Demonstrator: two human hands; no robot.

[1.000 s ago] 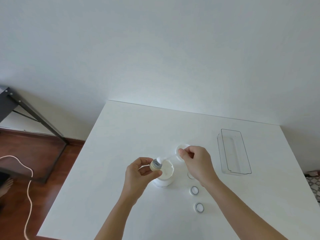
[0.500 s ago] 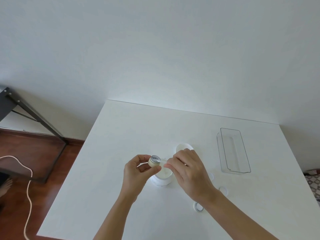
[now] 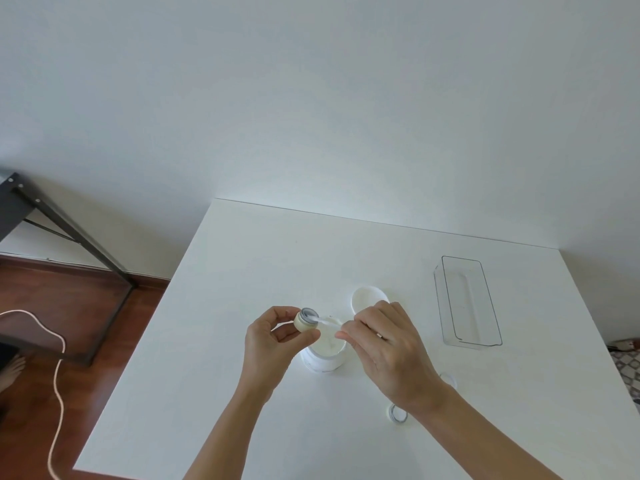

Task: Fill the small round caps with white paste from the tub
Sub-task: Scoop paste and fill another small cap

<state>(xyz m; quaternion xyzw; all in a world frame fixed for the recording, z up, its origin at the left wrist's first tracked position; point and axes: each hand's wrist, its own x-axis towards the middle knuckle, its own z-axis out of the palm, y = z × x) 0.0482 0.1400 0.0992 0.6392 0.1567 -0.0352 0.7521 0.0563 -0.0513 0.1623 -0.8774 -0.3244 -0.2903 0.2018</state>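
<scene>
A small round cream-coloured cap with a grey rim (image 3: 306,321) is held up above the white desk (image 3: 242,271), tilted so its opening faces right, pinched between the thumb and curled fingers of the left hand (image 3: 273,341). A thin white plastic spatula (image 3: 327,322) reaches into the cap's mouth with its tip, carrying a dab of white paste; its other end is pinched between the thumb and fingertips of the right hand (image 3: 388,348), whose remaining fingers curl loosely over it. Directly beneath the cap and spatula stands the open white round tub of paste (image 3: 325,355) on the desk, partly covered by both hands. Just behind the tub, near the right hand's knuckles, lies the tub's white round lid (image 3: 367,297). Nearer the person, beside the right wrist, a small cap with a grey ring (image 3: 397,413) rests on the desk, and another small white ring-shaped cap (image 3: 449,378) shows just right of the wrist, partly hidden. Well apart to the right sits a clear rectangular plastic tray (image 3: 467,303). Off the desk's left edge is a wooden floor (image 3: 52,299) with a pale cord (image 3: 57,375) and a dark metal frame (image 3: 69,230)
</scene>
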